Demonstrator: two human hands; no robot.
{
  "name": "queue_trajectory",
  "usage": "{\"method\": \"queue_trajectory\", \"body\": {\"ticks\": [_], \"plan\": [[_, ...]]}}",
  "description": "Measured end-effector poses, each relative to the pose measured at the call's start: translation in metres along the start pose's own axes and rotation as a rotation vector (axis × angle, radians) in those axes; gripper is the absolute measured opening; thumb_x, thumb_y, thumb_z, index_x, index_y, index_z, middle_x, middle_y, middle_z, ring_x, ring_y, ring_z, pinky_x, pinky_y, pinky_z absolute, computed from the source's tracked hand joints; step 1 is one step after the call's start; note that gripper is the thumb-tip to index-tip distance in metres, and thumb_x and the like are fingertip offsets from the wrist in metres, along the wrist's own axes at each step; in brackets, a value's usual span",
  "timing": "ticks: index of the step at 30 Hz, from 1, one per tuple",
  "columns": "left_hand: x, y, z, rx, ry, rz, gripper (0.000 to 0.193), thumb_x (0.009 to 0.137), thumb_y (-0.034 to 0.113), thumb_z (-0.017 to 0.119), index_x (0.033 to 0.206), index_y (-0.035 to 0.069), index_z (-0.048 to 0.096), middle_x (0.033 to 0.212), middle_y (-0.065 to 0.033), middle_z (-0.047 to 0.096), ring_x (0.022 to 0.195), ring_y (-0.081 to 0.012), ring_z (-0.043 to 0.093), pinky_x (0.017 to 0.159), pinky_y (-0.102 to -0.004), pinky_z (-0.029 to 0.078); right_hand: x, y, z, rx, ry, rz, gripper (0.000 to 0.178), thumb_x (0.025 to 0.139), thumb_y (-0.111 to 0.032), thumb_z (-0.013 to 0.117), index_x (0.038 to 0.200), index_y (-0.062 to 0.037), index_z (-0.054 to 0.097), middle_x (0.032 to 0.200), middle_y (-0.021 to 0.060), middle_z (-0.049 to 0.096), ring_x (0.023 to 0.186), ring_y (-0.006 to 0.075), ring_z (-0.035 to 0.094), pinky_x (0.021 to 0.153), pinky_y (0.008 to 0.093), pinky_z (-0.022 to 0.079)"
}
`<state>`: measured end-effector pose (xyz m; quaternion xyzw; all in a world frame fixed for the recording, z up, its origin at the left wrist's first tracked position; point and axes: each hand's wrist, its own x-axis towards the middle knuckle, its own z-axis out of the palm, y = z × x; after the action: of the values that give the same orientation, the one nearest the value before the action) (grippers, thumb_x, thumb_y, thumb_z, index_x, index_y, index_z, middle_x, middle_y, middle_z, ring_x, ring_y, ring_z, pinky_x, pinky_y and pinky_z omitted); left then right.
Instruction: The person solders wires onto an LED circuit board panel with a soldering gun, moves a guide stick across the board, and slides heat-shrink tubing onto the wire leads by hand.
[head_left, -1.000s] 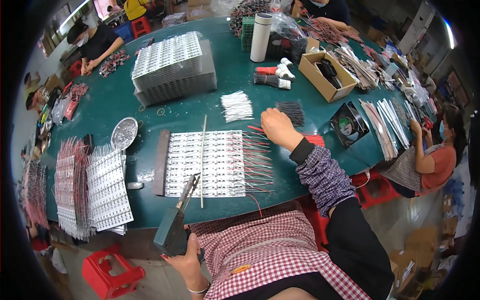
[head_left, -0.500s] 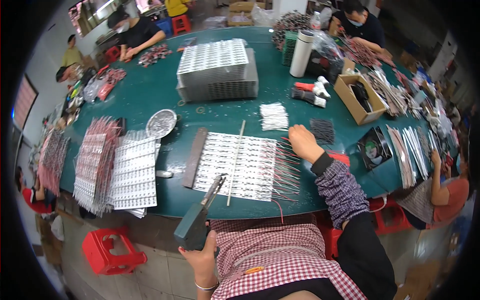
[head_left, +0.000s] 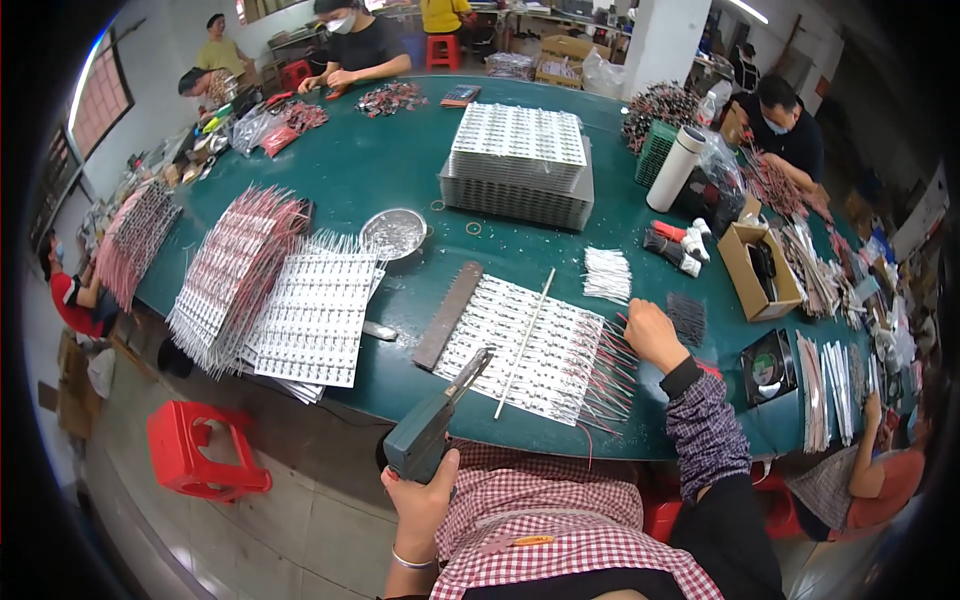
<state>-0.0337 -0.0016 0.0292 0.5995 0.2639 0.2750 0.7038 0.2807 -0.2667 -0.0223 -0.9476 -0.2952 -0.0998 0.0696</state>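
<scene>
My left hand (head_left: 422, 500) is wrapped round the grip of a dark green soldering gun (head_left: 420, 432). Its long metal nose points up over the lower left part of a white circuit board panel (head_left: 490, 325). Rows of small dark parts cover the panel, and red and white wires (head_left: 612, 385) stick out along its right side. At the panel's upper right corner, my right hand (head_left: 655, 335) has its fingers pinched on what looks like a red wire; the fingertips partly hide it. A thin pale stick (head_left: 525, 342) lies across the panel, and a brown bar (head_left: 448, 315) along its left edge.
White wires (head_left: 607, 275) and dark wires (head_left: 686, 318) lie beyond my right hand. Stacked panels (head_left: 515, 170), a metal strainer (head_left: 394, 234), wired panels (head_left: 235, 275), a cardboard box (head_left: 757, 270) and a black fan (head_left: 769, 366) surround the work. Co-workers sit around the green table.
The whole view has shifted, so the table and things on it appear further right. Relative to the panel, the soldering gun and both hands have barely moved.
</scene>
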Motion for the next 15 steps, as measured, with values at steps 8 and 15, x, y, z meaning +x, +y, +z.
{"method": "queue_trajectory", "body": {"ticks": [8,15], "plan": [[0.007,-0.005,0.006,0.019,-0.107,-0.053,0.031,0.079,-0.006,0.070,0.109,-0.005,0.061,0.093,-0.0092,0.067,0.053,-0.0087,0.054,0.045,-0.0223,0.041,-0.011,0.006,-0.005,0.396,0.049,0.074,0.012,0.084,-0.002,0.059,0.086,0.0008,0.048,0.078,0.0237,0.059,0.076,0.0445,0.059,0.066,0.0510,0.045],[0.004,0.009,0.028,0.017,-0.043,-0.131,0.038,0.080,-0.008,0.071,0.116,-0.006,0.058,0.100,-0.0105,0.067,0.067,-0.0098,0.060,0.056,-0.0220,0.047,0.000,0.009,-0.010,0.588,0.070,0.106,0.009,0.080,-0.003,0.065,0.087,0.0022,0.066,0.080,0.0208,0.067,0.078,0.0394,0.065,0.069,0.0439,0.051]]}}
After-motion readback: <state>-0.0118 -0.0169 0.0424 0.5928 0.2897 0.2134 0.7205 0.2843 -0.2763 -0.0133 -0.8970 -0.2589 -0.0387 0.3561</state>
